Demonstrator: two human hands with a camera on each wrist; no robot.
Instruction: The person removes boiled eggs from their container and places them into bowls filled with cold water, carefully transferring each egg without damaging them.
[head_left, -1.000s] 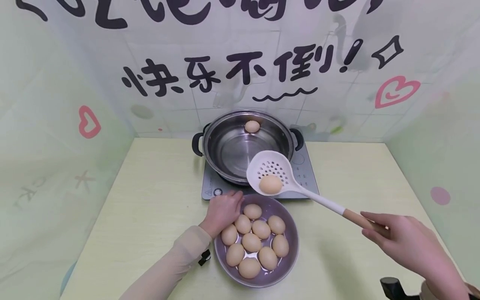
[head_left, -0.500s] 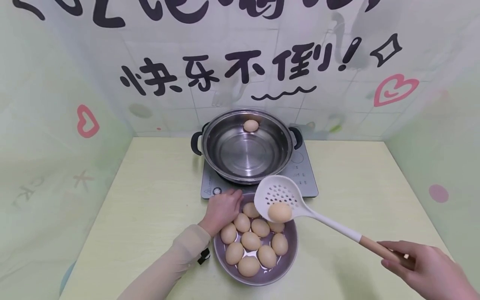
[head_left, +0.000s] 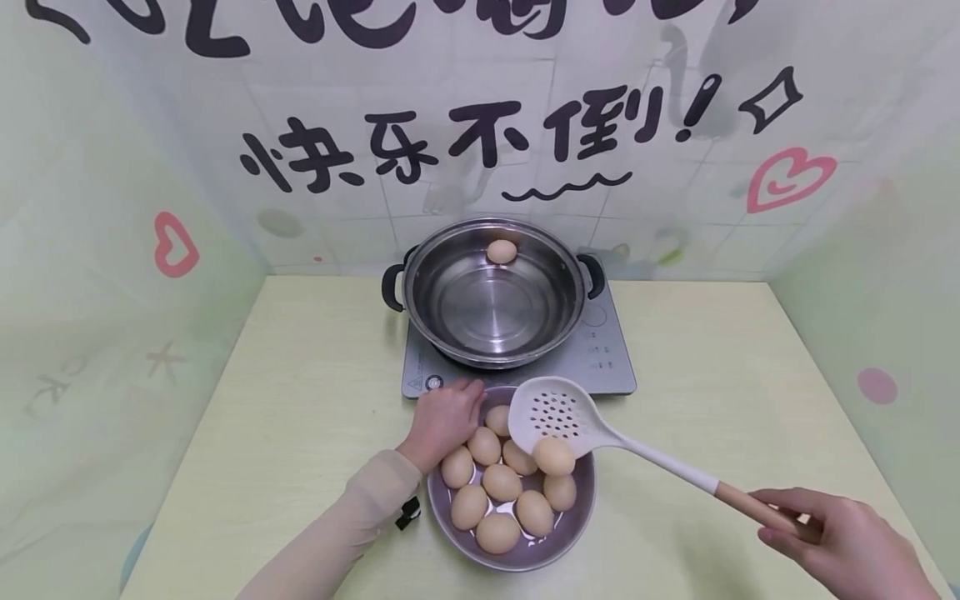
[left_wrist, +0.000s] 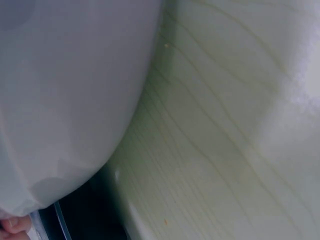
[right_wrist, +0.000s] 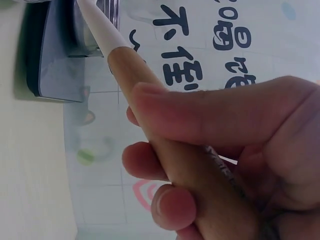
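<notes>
My right hand (head_left: 843, 533) grips the wooden handle of a white slotted ladle (head_left: 667, 464). In the right wrist view, the thumb and fingers wrap around that handle (right_wrist: 175, 155). The ladle's head hangs over the far right part of a purple bowl (head_left: 576, 525) of several brown eggs (head_left: 502, 483). One egg (head_left: 553, 456) sits at the ladle's near lip, above the others; whether it touches them I cannot tell. My left hand (head_left: 444, 421) holds the bowl's far left rim; some fingertips (left_wrist: 16, 224) show past the bowl in the left wrist view.
Behind the bowl, a steel pot (head_left: 450, 292) with black side handles stands on a grey induction cooker (head_left: 611, 367). A single egg (head_left: 502, 252) lies at the pot's far side. Printed sheeting (head_left: 337, 217) encloses the pale table (head_left: 300, 375) at the back and sides.
My right hand has drawn the ladle back from the pot's near edge to over the bowl. The egg has shifted to the ladle's near lip. My left hand stays on the rim.
</notes>
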